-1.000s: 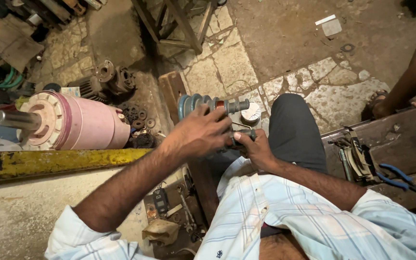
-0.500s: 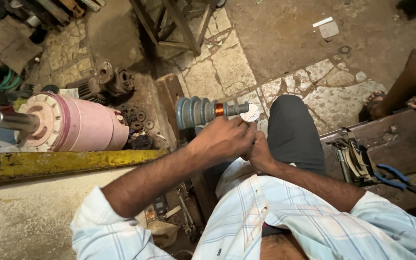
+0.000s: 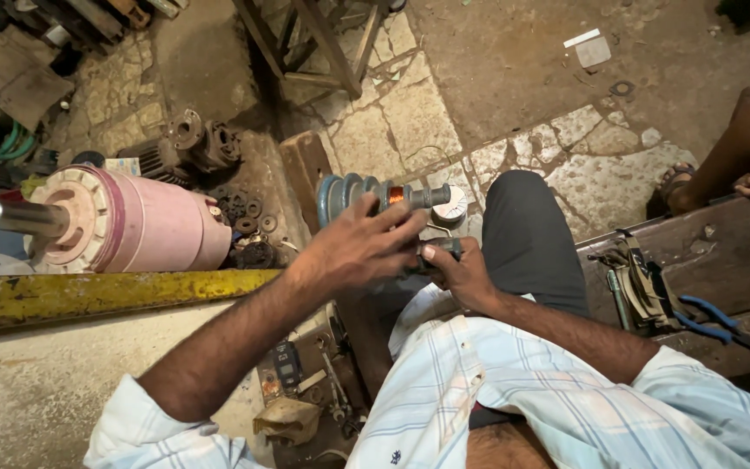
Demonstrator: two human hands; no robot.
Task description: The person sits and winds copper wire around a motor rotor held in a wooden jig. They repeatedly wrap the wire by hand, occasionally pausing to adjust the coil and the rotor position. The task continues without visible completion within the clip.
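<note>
The left hand (image 3: 353, 247) is resting spread fingers on the blue stepped coil former (image 3: 366, 195), while the right hand (image 3: 457, 271), just beside it, is gripping a dark handle (image 3: 440, 247), suggesting winding underway

A motor repair workshop. A pink motor body (image 3: 145, 227) with a steel shaft and worn pump parts (image 3: 193, 148) lie on the cracked stone floor (image 3: 410, 122). Blue-handled pliers (image 3: 709, 317) rest on a grimy counter (image 3: 722, 252).

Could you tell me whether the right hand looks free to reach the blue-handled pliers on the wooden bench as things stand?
Probably not at once: the right hand grips a dark handle, though nothing lies between it and the blue-handled pliers.
</note>
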